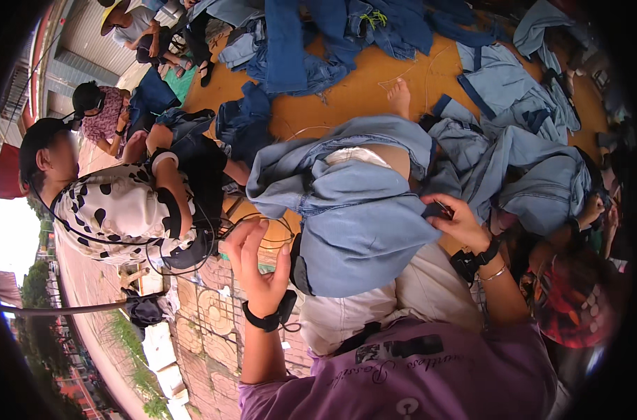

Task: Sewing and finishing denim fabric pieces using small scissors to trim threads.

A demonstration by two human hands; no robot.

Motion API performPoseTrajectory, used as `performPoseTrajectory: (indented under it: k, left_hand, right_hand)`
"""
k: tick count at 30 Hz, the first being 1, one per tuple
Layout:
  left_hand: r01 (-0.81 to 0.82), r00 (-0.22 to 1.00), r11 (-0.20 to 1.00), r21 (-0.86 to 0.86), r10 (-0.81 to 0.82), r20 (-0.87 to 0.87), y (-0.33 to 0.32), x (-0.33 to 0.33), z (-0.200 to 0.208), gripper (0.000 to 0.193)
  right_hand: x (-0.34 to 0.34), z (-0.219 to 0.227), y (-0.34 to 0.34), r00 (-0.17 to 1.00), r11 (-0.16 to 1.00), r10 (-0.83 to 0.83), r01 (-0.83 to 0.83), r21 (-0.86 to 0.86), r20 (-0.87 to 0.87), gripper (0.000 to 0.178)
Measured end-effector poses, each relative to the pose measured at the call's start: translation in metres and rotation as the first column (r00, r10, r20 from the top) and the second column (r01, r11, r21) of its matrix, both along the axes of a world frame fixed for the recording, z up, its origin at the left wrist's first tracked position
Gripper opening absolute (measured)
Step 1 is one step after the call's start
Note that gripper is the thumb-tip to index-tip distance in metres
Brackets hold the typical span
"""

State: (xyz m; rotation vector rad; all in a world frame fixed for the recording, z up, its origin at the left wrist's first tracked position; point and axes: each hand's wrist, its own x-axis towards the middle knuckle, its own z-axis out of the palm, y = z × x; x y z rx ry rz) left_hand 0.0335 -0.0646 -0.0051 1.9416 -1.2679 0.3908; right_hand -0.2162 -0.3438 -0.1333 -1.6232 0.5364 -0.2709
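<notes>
A light-blue denim garment (364,245) lies bunched across my lap, its dark waistband-like edge toward my left side. My left hand (259,262) is raised just left of the denim, fingers stretched apart, with nothing visible in it. Thin dark wire loops (280,234) show behind its fingers. At the garment's right edge, my right hand (460,222) has thumb and fingers closed around a small dark thing (439,208), too small to name. Both my wrists wear black straps.
Piles of denim (297,49) cover the far side of an orange-brown surface (311,115), and more light-blue denim (500,150) lies to the right. A person in a spotted shirt (115,203) sits close at left, another person's arm (577,224) at right. Loose threads lie about.
</notes>
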Motion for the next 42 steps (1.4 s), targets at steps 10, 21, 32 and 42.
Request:
performPoseTrajectory:
  k: [10,21,32,42]
  left_hand:
    - [0.141,0.987,0.943,0.303,-0.156,0.025,0.017,-0.072,-0.009,0.045]
    - [-0.155,0.986,0.987,-0.035,0.157,0.058,-0.006,-0.046,0.015,0.005]
    - [-0.22,0.903,0.968,-0.118,0.157,-0.399,-0.042,0.033,0.0,0.006]
    - [-0.317,0.947,0.948,-0.008,0.317,-0.049,-0.069,0.047,0.003,0.011]
  right_hand:
    - [0.0,0.041,-0.02,0.898,0.858,-0.38,0.432,-0.277,0.222,0.01]
    - [0.073,0.157,-0.087,0.805,0.786,-0.193,0.469,-0.404,0.561,0.012]
    - [0.06,0.107,-0.063,0.95,0.936,-0.11,0.198,-0.293,0.292,0.013]
    - [0.035,0.025,-0.016,0.981,0.95,-0.189,0.195,-0.242,0.051,0.013]
